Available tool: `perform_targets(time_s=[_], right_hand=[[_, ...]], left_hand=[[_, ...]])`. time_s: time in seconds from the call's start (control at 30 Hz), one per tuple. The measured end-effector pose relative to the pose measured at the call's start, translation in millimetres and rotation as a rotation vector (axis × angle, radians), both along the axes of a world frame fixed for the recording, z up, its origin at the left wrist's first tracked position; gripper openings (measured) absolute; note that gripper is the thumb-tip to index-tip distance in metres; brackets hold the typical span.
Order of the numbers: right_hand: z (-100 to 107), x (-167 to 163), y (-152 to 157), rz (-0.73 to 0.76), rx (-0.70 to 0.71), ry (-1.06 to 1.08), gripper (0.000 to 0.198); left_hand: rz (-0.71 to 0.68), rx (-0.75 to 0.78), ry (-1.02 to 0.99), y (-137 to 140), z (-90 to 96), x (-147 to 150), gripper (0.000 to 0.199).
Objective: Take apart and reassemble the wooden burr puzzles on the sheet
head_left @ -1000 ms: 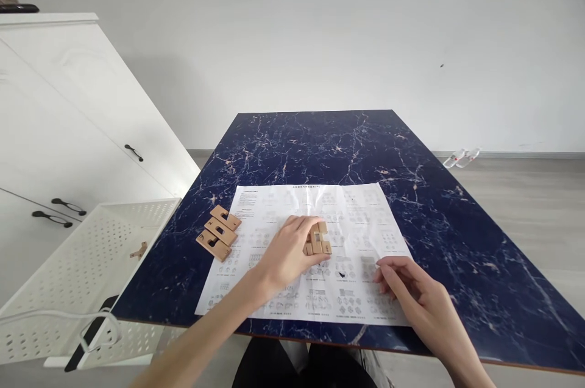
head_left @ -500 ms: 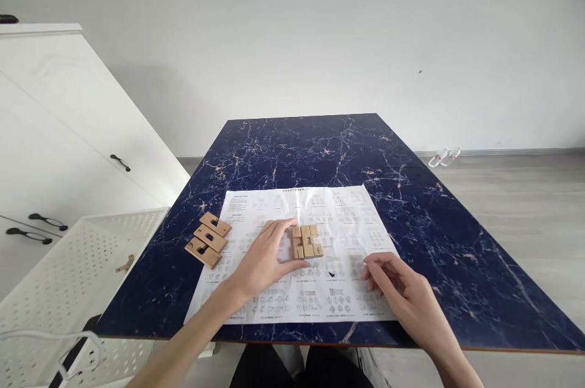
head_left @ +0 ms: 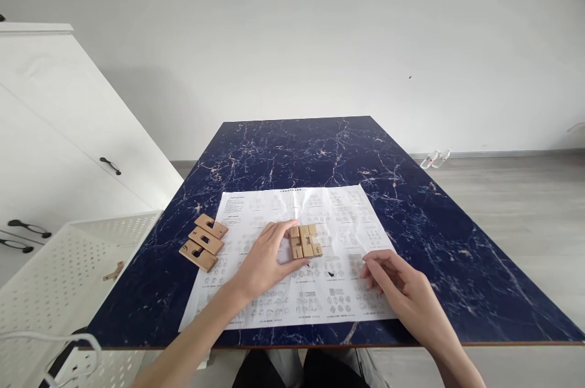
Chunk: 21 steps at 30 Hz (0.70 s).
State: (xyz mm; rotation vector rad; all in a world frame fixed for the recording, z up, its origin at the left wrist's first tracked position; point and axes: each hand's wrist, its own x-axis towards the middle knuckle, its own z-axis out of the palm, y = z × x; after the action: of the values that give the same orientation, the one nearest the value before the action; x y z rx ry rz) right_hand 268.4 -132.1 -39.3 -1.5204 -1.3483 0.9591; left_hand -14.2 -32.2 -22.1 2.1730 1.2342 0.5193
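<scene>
A light wooden interlocking block puzzle [head_left: 307, 242] lies on the printed instruction sheet [head_left: 338, 193], its notched pieces set close together with small gaps. My left hand [head_left: 265, 254] grips its left side, fingers at the far edge and thumb at the near edge. To the right, my right hand [head_left: 397, 281] rests over the sheet's lower right part, fingers loosely curled and a little apart, with nothing visible in them. At the sheet's left edge, three flat wooden pieces [head_left: 204, 242] with cut-outs and numbers lie overlapping in a slanted row.
The dark blue marble-patterned table [head_left: 292, 150] reaches back toward a grey wall. At the left stand a white cabinet [head_left: 68, 132] and a white perforated surface [head_left: 50, 278] with a small wooden piece [head_left: 114, 271] and a white cable [head_left: 55, 335]. Clear bottles [head_left: 435, 159] stand on the floor beyond.
The camera view has shifted slightly, moving the table's far edge and cabinet a little left in the picture. Both hands and the puzzle keep nearly the same places on the sheet.
</scene>
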Motion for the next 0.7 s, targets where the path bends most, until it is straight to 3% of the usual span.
perform_targets(time_s=[0.23, 0.47, 0.7], right_hand=[[7, -8, 3, 0.016, -0.001, -0.207, 0.035], [13, -37, 18, 0.154, 0.151, -0.370, 0.027], [4, -63, 30, 0.163, 0.237, -0.455, 0.029]], left_hand=[[-0.001, -0.025, 0.011, -2, 1.3, -4, 0.072], [0.027, -0.038, 0.023, -7, 4.3, -10, 0.065], [0.056, -0.042, 0.027, -9, 6.3, -15, 0.062]])
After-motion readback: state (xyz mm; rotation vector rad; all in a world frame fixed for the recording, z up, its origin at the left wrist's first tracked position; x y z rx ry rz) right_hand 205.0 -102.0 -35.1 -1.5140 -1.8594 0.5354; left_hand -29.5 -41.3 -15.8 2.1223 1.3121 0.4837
